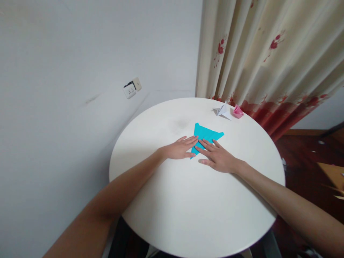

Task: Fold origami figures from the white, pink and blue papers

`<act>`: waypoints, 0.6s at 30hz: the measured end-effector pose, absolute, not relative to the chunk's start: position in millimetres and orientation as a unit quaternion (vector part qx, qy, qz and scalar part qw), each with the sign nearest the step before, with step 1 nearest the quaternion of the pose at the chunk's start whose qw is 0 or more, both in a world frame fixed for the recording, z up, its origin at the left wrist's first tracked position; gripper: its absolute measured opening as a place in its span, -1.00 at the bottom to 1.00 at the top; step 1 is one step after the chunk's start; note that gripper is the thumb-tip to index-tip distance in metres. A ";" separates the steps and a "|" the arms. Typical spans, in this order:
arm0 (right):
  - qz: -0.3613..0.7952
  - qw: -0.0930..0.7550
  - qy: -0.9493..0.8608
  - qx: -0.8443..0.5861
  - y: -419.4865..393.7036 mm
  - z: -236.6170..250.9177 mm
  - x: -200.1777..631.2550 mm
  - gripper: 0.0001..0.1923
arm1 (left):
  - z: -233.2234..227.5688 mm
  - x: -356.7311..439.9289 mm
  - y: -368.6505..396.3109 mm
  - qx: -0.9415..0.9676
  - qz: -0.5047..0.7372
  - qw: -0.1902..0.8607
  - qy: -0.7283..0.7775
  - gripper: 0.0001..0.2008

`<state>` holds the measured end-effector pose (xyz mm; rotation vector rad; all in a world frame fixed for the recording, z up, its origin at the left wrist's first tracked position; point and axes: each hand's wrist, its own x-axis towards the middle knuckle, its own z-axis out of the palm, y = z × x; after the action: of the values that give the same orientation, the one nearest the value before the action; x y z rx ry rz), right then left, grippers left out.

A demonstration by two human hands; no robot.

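A folded sheet of turquoise paper (206, 133) lies flat on the round white table (185, 200). Its outline is roughly triangular, with small blunt tips at the corners. My left hand (179, 148) rests palm down at the paper's left side, fingers stretched out over its edge. From the right, my right hand (219, 157) lies flat with its fingers spread, several fingertips on the paper's lower part and the thumb on the table. The fingertips of both hands nearly meet. Part of the paper's lower edge is hidden under the fingers.
Toward the far right edge of the table stand a white folded paper crane (222, 110) and a pink folded paper piece (238, 111). A cream curtain (247, 46) with red flowers hangs behind them. A socket (130, 91) is on the wall at left.
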<state>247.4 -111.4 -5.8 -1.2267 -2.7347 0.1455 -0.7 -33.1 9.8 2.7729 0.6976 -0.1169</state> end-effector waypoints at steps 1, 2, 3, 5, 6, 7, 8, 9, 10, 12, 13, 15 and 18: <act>0.049 0.071 -0.909 -0.407 -111.2 -6.2 247.2 -0.29 | 9.6 -0.9 -32.8 0.960 -0.038 0.140 0.239 -0.22; 0.049 0.072 -0.910 -0.406 -110.9 -6.7 247.1 -0.29 | 9.5 -1.0 -32.5 0.961 -0.037 0.141 0.236 -0.21; 0.049 0.071 -0.910 -0.405 -110.6 -7.1 247.0 -0.29 | 9.5 -1.0 -32.2 0.961 -0.037 0.143 0.235 -0.20; 0.050 0.068 -0.911 -0.404 -110.3 -7.6 246.8 -0.29 | 10.2 -0.8 -31.6 0.961 -0.039 0.146 0.234 -0.19; 0.051 0.067 -0.911 -0.404 -110.3 -7.6 246.7 -0.28 | 10.7 -0.7 -31.3 0.960 -0.039 0.146 0.234 -0.19; 0.052 0.067 -0.910 -0.406 -110.6 -7.4 246.8 -0.28 | 11.3 -0.5 -31.1 0.960 -0.037 0.146 0.235 -0.19; 0.054 0.068 -0.909 -0.407 -111.0 -7.1 246.9 -0.28 | 11.8 -0.3 -30.8 0.961 -0.035 0.144 0.235 -0.19; 0.055 0.069 -0.909 -0.407 -111.7 -6.7 247.1 -0.28 | 12.1 -0.1 -30.6 0.961 -0.031 0.143 0.236 -0.19; 0.058 0.072 -0.910 -0.405 -112.8 -6.1 247.5 -0.28 | 12.2 0.0 -30.3 0.961 -0.029 0.142 0.236 -0.19; 0.067 0.077 -0.915 -0.391 -115.6 -4.9 248.5 -0.30 | 11.6 -0.2 -29.7 0.961 -0.025 0.142 0.235 -0.18; 0.072 0.081 -0.918 -0.381 -117.3 -4.6 249.1 -0.32 | 10.8 -0.4 -29.4 0.961 -0.024 0.143 0.234 -0.19; 0.080 0.090 -0.924 -0.363 -120.7 -4.4 250.1 -0.35 | 8.6 -1.3 -28.2 0.961 -0.021 0.144 0.233 -0.20; 0.079 0.097 -0.927 -0.354 -124.3 -5.4 249.8 -0.39 | 4.1 -3.1 -25.7 0.962 -0.014 0.146 0.230 -0.24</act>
<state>249.8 -124.3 -5.4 -1.0470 -2.7442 0.2330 -3.1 -25.7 4.1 2.7707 0.6634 -0.0391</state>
